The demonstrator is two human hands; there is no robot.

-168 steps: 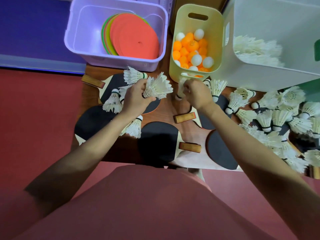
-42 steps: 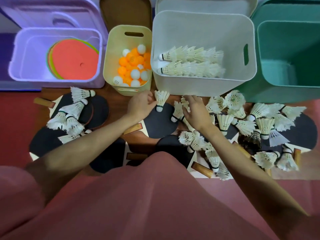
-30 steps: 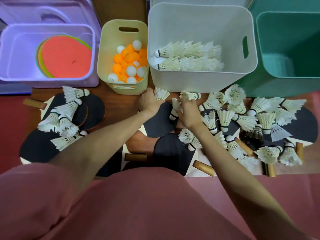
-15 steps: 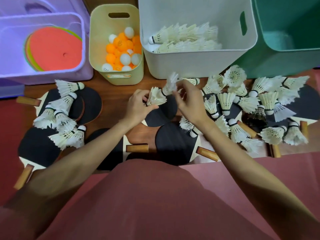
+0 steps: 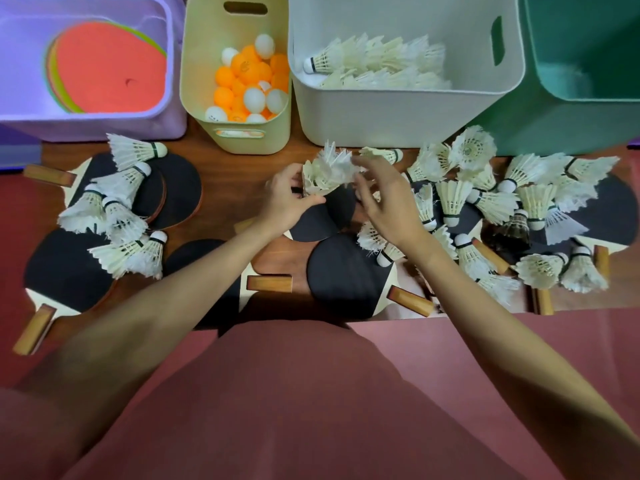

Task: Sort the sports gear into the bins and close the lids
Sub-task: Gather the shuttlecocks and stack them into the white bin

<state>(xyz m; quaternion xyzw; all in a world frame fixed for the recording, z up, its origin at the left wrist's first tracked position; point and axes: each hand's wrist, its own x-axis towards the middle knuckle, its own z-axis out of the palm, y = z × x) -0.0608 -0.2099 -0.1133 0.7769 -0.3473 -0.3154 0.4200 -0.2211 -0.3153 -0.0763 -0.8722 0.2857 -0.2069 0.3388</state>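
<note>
While my left hand [image 5: 289, 197] curls round a small bunch of white shuttlecocks [image 5: 327, 171], holding them just in front of the white bin [image 5: 398, 112], my right hand [image 5: 388, 199] hangs beside the bunch with its fingers spread and loose, its fingertips at the feathers; I cannot tell whether they touch. Inside the white bin lie more shuttlecocks in rows [image 5: 377, 64]. Left of that bin stands the yellow bin [image 5: 197, 64] with orange and white table tennis balls [image 5: 251, 86], and further left the purple bin [image 5: 104, 128] holding flat coloured discs [image 5: 107, 74]. Right of the white bin is the green bin [image 5: 568, 116]. In front of it, loose shuttlecocks [image 5: 491, 202] and black table tennis paddles [image 5: 346, 275] litter the wooden table [image 5: 277, 261]
</note>
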